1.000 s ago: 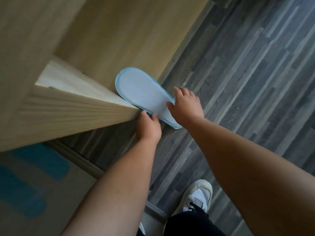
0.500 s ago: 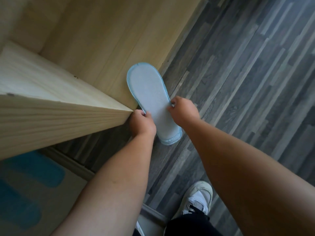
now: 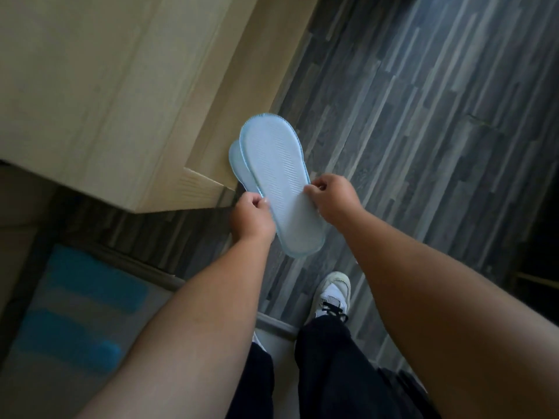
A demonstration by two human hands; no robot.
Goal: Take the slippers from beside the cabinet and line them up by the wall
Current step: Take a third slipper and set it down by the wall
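Observation:
Two thin light-blue slippers [image 3: 276,173] are stacked sole up, held in the air beside the corner of the light wooden cabinet [image 3: 127,95]. The lower slipper [image 3: 236,158] peeks out on the left under the top one. My left hand [image 3: 252,217] pinches the left edge of the stack near the heel. My right hand [image 3: 332,198] pinches the right edge. Both hands are shut on the slippers above the dark plank floor [image 3: 423,116].
The cabinet's side panel runs up the middle of the view. A door threshold strip [image 3: 151,270] crosses at the lower left, with a grey and blue mat [image 3: 81,313] beyond it. My white sneaker [image 3: 332,293] and dark trousers stand below the hands.
The slippers have been lifted away from the cabinet's side and off the floor. A second slipper now shows under the first. Both hands have risen with them.

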